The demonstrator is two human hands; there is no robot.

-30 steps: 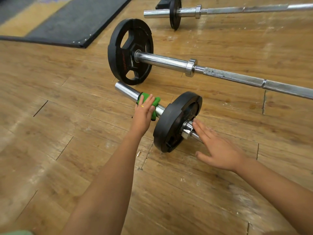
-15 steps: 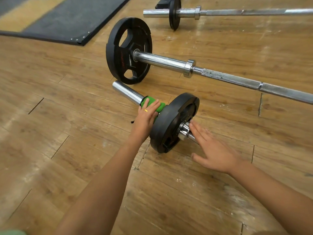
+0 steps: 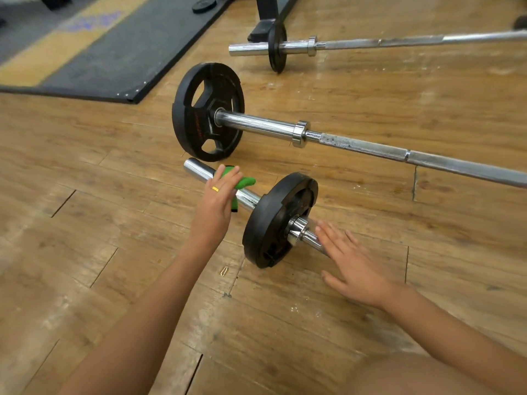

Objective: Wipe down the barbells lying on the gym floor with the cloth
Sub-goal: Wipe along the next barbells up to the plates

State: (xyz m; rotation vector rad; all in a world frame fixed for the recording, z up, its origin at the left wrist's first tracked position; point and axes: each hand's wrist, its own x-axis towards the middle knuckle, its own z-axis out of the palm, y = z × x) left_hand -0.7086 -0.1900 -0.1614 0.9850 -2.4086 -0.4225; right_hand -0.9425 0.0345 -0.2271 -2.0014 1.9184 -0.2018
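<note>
Presently the nearest barbell (image 3: 199, 170) lies on the wooden floor (image 3: 85, 252) at mid-frame, its long axis running from the bare sleeve end at centre-left down toward lower right. On that sleeve sits the left hand (image 3: 218, 195), fingers laid nearly straight across the green cloth (image 3: 242, 182) and pressing it to the chrome; the thumb is hidden, so a hook underneath can't be ruled out. Just right of the cloth, not touching it, stands a small black plate (image 3: 281, 218). Beyond the collar the right hand (image 3: 353, 263) rests flat on the shaft, fingers straight and spread; steadying, I judge. Unwiped sleeve lies up-left of the left fingers, along the axis. Hand and forearm cover the shaft further on. Above, the middle barbell (image 3: 356, 145) and far barbell (image 3: 399, 41) run off the right edge.
</note>
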